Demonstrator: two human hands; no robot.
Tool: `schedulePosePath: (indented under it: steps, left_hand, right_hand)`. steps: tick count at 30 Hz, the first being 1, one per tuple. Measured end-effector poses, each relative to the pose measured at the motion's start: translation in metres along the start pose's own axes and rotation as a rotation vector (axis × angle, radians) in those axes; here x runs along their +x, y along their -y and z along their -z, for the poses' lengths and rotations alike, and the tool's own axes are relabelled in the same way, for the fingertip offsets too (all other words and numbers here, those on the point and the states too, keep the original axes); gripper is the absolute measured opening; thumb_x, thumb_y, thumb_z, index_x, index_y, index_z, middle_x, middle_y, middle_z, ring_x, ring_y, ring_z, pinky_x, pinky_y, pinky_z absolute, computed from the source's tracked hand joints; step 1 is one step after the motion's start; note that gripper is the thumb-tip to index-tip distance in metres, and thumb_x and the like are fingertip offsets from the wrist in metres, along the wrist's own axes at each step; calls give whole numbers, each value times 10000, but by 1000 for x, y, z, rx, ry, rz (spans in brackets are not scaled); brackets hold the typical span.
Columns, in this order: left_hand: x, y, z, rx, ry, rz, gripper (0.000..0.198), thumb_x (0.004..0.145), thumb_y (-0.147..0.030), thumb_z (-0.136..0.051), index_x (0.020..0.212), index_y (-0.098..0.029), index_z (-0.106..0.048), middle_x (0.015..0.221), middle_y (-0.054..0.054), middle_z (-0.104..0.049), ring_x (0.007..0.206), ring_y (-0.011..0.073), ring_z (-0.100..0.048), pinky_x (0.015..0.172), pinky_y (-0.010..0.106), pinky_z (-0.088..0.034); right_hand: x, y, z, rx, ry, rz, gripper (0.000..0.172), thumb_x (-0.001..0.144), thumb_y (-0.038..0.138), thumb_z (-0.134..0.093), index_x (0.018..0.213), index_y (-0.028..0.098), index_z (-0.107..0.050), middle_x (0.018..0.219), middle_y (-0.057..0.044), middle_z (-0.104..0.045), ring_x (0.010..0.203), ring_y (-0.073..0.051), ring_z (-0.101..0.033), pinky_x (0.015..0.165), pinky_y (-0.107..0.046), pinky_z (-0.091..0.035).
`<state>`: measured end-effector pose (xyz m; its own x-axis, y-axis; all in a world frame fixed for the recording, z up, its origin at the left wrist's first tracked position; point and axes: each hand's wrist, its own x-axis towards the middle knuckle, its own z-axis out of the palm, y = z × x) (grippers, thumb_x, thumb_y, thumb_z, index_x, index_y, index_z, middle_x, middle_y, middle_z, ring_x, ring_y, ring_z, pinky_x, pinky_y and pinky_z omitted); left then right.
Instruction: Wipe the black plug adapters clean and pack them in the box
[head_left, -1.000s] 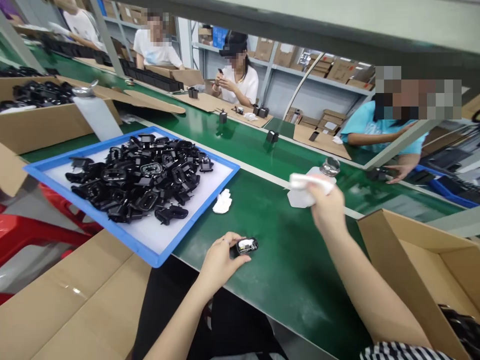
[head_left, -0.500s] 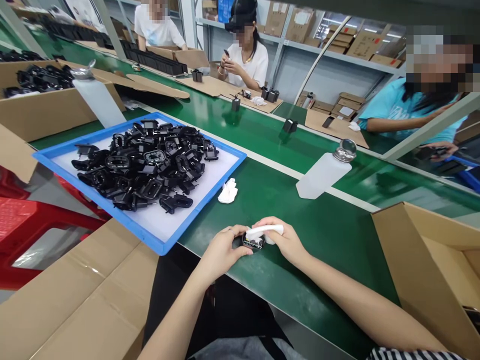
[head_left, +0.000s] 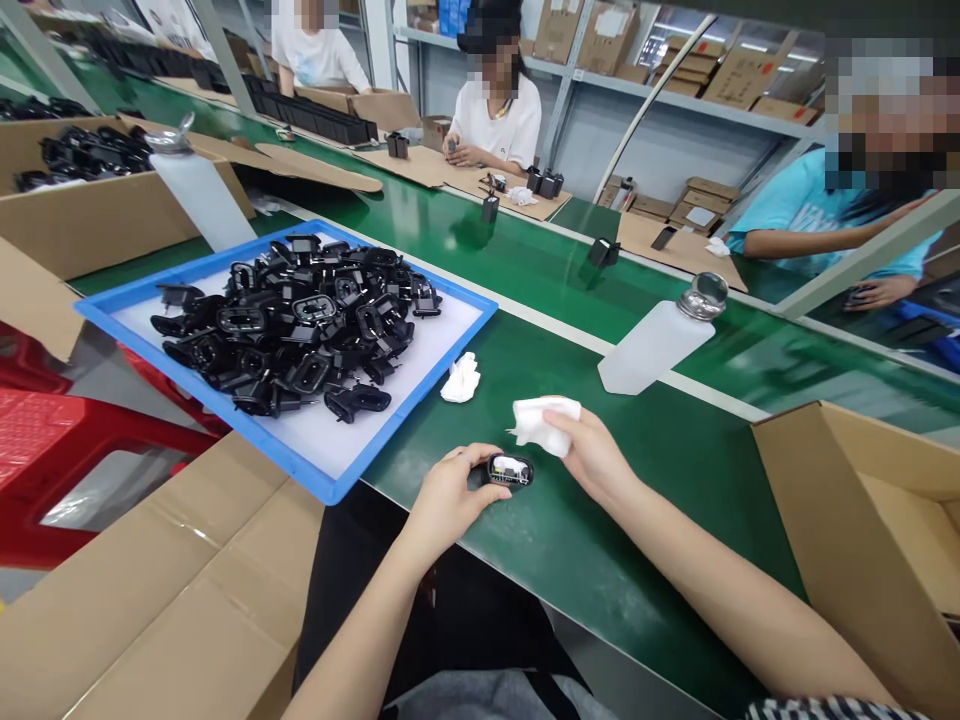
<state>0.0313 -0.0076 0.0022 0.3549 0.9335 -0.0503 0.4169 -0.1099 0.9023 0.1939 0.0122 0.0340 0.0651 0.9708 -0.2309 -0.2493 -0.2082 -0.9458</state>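
Between the thumb and fingers of my left hand (head_left: 450,495) is a small black plastic housing (head_left: 511,470), its open face showing white and electronic parts inside. My right hand (head_left: 600,455) pinches a folded white cloth (head_left: 544,422), held just above and to the right of the housing, apart from it. A crumpled white wad (head_left: 460,378) lies on the green bench beside the blue-rimmed tray (head_left: 409,415). Heaped in that tray are many similar black housings (head_left: 300,320).
A white pump bottle (head_left: 660,345) stands on the bench to the right, another bottle (head_left: 202,195) behind the tray. Open cardboard boxes (head_left: 847,500) flank both sides. Black parts (head_left: 602,252) sit on the green belt. Several people work across it.
My right hand has lifted the white cloth off the housing, up and to the right. The housing's open face now shows fully, still in my left hand. The view has shifted slightly.
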Motion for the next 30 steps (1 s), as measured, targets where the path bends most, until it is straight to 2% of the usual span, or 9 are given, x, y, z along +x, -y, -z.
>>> schedulePosePath:
  steps: [4, 11, 16, 18, 20, 23, 25, 28, 30]
  left_hand:
    - [1, 1, -1, -5, -22, 14, 299, 607, -230, -601, 893, -189, -523, 901, 29, -573, 867, 169, -518, 794, 300, -384]
    - [0, -4, 1, 34, -15, 14, 222, 620, -267, -589, 822, -189, -538, 802, 5, -577, 766, 162, -533, 693, 276, -406]
    - [1, -2, 1, 24, -28, 40, 312, 590, -251, -619, 882, -174, -540, 825, 15, -584, 795, 160, -534, 705, 257, -404]
    - [1, -2, 1, 39, -28, 53, 255, 596, -257, -611, 828, -166, -556, 788, 19, -583, 755, 159, -539, 672, 254, -408]
    - [1, -2, 1, 53, -16, 42, 190, 609, -267, -596, 768, -168, -561, 760, 14, -579, 711, 154, -536, 628, 249, -406]
    - [0, -3, 1, 48, -8, -17, 193, 610, -277, -591, 772, -178, -553, 787, 7, -579, 720, 150, -524, 625, 244, -397]
    - [-1, -4, 2, 58, 2, -67, 197, 633, -270, -567, 810, -186, -549, 780, 3, -576, 735, 151, -514, 640, 248, -391]
    - [-1, -5, 2, 88, 27, -67, 199, 671, -261, -519, 856, -190, -546, 731, 3, -566, 712, 153, -506, 627, 255, -388]
    - [0, -4, 2, 82, 36, -61, 218, 666, -270, -528, 870, -194, -542, 747, 4, -567, 723, 154, -507, 637, 257, -388]
  right_hand:
    - [-5, -15, -16, -113, 139, 28, 179, 606, 267, -567, 760, 177, -548, 693, 4, -560, 631, -146, -507, 563, -242, -386]
    - [-11, -16, -14, -418, 383, 244, 135, 649, 196, -464, 741, 199, -564, 799, -4, -563, 749, -157, -505, 665, -266, -386]
    - [-10, -11, -18, -487, 350, 358, 163, 690, 174, -433, 788, 214, -557, 837, -7, -562, 782, -156, -512, 685, -278, -394]
    - [-10, -11, -17, -509, 398, 390, 163, 700, 170, -435, 791, 216, -563, 885, -19, -554, 848, -168, -500, 733, -299, -383]
    - [-10, -12, -14, -555, 505, 403, 149, 701, 166, -449, 765, 215, -575, 940, -31, -539, 925, -184, -468, 806, -336, -342]
    - [-9, -11, -6, -663, 640, 429, 126, 717, 180, -468, 728, 226, -585, 931, -28, -544, 979, -197, -432, 923, -405, -175]
    - [-10, -8, -1, -724, 708, 461, 131, 734, 198, -459, 733, 234, -585, 901, -22, -554, 992, -197, -421, 946, -426, -72]
    - [-10, -2, 1, -779, 765, 528, 151, 752, 216, -432, 751, 223, -583, 894, -27, -557, 1004, -196, -411, 949, -434, -31]
    - [-9, 2, -2, -775, 752, 566, 144, 748, 200, -435, 745, 212, -579, 857, -27, -566, 986, -195, -426, 948, -439, -32]
